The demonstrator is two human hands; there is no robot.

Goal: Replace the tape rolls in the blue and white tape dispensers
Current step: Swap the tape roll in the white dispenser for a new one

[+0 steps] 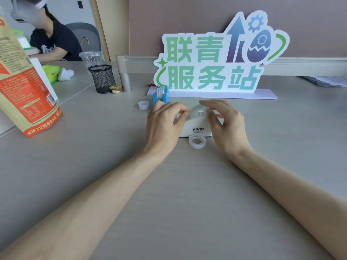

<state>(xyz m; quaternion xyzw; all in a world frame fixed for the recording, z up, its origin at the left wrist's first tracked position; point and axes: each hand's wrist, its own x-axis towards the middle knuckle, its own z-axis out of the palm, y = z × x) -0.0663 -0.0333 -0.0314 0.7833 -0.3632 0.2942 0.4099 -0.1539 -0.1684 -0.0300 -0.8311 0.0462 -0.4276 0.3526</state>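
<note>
**A:** On the grey surface (187, 184), mid-frame: where did the white plastic "VIVID" tape dispenser (197, 128) sit?

**B:** Between both hands, flat on the surface. A clear roll (198, 111) sat in its cradle on top.

**A:** Left hand (163, 126)?

**B:** Curled over the dispenser's left end, fingers pinched narrow at the cutter side. Couldn't tell if tape was between the fingertips.

**A:** Right hand (225, 124)?

**B:** Spread loose over the dispenser's right side, fingers part open, thumb near the roll. Held nothing that I could see.

**A:** Other rolls?

**B:** One small clear tape roll (197, 141) lay flat just in front of the white dispenser, touching or nearly touching its base. A small pale plastic ring (143, 105) stood left of the blue one.

**A:** Blue one?

**B:** Small blue plastic tape dispenser (161, 96) stood upright behind the left hand, a white printed roll loaded in it, just in front of the white cut-out sign with green characters (212, 59).

**A:** Clutter?

**B:** Black mesh pen cup (102, 78) far left, orange printed bag (24, 87) at the left edge. Well apart from the dispensers.
</note>
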